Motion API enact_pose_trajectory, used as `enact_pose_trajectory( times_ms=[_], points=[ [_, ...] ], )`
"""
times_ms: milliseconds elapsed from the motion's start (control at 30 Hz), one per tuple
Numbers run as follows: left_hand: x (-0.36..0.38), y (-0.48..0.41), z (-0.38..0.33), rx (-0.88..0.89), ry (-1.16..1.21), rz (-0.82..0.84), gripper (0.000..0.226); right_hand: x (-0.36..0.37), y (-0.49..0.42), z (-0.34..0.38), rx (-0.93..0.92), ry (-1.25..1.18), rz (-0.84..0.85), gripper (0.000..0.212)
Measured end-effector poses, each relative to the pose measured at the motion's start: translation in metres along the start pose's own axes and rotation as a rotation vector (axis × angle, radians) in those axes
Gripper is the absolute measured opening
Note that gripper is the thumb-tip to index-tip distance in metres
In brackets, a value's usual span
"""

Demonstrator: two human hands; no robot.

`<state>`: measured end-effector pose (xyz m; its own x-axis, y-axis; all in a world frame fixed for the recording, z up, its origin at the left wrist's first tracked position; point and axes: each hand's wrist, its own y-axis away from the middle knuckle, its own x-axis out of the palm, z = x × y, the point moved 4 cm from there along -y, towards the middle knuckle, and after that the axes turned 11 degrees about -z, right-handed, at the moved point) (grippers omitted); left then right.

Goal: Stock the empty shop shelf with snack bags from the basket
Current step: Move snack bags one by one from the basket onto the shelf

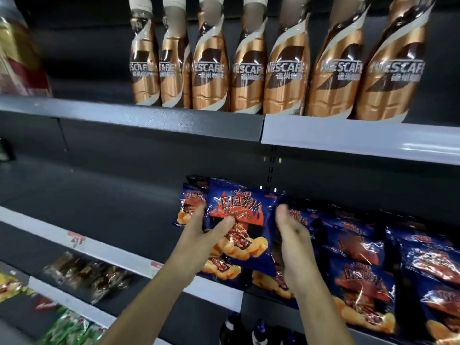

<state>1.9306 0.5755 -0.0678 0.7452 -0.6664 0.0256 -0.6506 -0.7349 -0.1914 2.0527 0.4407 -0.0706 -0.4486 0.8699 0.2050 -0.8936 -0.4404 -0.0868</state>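
A dark blue snack bag (241, 220) with red flames and chips printed on it is held upright over the middle shelf (129, 262). My left hand (206, 235) grips its left edge, thumb across the front. My right hand (291, 245) is at its right edge, fingers curled behind it. Behind my left hand stands another bag (189, 207) of the same kind. Several more blue bags (361, 275) lie in rows on the shelf to the right. The basket is not in view.
Bronze coffee bottles (249, 70) line the upper shelf (348, 138). The left part of the middle shelf is bare dark metal (99, 210). Dark wrapped packs (84, 272) and green bags (69, 329) sit on lower shelves at bottom left. Dark bottle tops (234, 327) show below.
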Motion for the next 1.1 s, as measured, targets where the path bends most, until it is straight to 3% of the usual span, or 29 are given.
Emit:
enact_pose_trajectory(
  times_ms=[100,167,367,500,700,933,1100],
  points=[
    [-0.017,-0.009,0.011,-0.045,0.084,-0.046,0.051,0.018,-0.002,-0.001,-0.083,0.107,0.020,0.025],
    [-0.035,-0.020,0.023,-0.100,0.143,-0.127,0.043,0.029,-0.007,-0.008,-0.081,0.133,-0.008,0.016],
    [-0.088,-0.065,0.041,-0.118,0.069,-0.143,0.019,0.085,-0.030,-0.030,-0.127,0.276,-0.109,0.030],
    [-0.121,-0.105,0.061,-0.151,0.035,-0.139,0.023,0.127,-0.049,-0.043,-0.140,0.357,-0.138,0.049],
    [-0.143,-0.156,0.094,-0.177,-0.078,-0.060,0.010,0.157,-0.077,-0.059,-0.147,0.543,-0.282,0.035],
    [-0.140,-0.185,0.135,-0.201,-0.345,0.058,0.009,0.172,-0.096,-0.071,-0.126,1.034,-0.335,0.036],
    [-0.138,-0.190,0.138,-0.107,-0.396,0.065,0.015,0.177,-0.097,-0.073,-0.100,1.038,-0.343,0.039]
  ],
)
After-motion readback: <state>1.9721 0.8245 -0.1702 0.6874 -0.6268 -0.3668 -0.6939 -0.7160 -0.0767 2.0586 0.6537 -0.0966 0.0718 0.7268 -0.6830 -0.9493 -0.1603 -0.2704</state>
